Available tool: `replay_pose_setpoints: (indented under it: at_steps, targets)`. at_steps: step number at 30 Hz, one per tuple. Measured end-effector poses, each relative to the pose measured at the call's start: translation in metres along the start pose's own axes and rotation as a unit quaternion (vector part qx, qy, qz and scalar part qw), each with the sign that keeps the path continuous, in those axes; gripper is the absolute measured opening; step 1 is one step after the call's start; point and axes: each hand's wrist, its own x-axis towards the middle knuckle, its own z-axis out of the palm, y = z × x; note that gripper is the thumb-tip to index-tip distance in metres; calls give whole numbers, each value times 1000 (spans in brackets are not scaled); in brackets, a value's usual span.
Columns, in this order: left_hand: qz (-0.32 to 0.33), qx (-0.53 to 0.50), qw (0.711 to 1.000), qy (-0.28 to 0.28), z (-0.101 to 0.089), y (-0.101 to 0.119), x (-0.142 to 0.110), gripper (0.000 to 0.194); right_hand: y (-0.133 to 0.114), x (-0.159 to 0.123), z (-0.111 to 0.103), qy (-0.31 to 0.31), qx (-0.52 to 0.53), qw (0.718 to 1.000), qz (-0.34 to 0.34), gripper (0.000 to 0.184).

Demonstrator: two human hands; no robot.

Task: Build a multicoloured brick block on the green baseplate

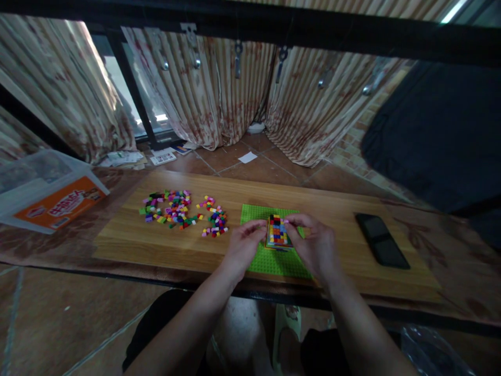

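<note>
A block of stacked, many-coloured toy bricks stands on a bright green studded baseplate. My left hand touches the block's left side, its fingers bent together against it. At the block's upper right edge, my right hand pinches a small pink brick between thumb and fingertips. The top of the block shows rows of black, blue, orange, yellow and white bricks. My fingers hide part of its sides.
Two loose piles of small bricks, one larger and one smaller, lie left on the wooden board. A black phone lies at right. A clear plastic box with an orange label stands far left. Curtains hang behind.
</note>
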Motion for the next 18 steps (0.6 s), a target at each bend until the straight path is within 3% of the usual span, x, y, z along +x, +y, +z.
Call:
replay_pose_setpoints:
  at_steps: [6, 11, 18]
  targets:
    - [50, 96, 994, -13, -1, -11, 5, 19, -4, 1, 2, -24, -25, 999, -42, 10]
    - [133, 196, 971, -37, -6, -18, 6, 26, -6, 0, 6, -26, 3, 999, -30, 9]
    - [159, 266, 948, -70, -4, -15, -3, 28, 1, -1, 11, -12, -17, 1000, -14, 11]
